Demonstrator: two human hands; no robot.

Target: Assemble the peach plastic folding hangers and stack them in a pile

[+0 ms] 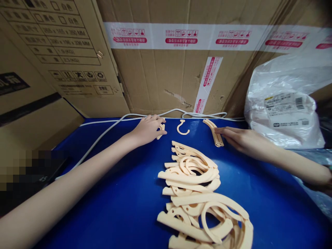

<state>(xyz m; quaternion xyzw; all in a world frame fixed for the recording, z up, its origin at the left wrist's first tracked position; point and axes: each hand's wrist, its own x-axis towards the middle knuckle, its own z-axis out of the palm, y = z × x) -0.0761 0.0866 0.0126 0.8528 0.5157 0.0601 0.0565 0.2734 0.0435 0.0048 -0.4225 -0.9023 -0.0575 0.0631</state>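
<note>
Beige plastic parts of folding clothes hangers lie on the blue tabletop. My left hand (147, 130) is at the far side of the table, thumb and fingers closed around a short beige hanger piece (161, 128), most of it hidden. To the right of it a loose hanger hook (182, 128) lies flat, touched by neither hand. My right hand (240, 140) has its fingers pressed together at the right edge of a pair of curved hanger arms (214, 134). Nearer to me, folded hangers (197, 199) overlap in a long pile.
Cardboard boxes (166, 79) with printed tape stand behind the table (116, 204). A white cable (109, 133) runs along the back edge and down the left. At the right sits a clear plastic bag (282, 110) with a label. A dark object (33, 180) is at the left.
</note>
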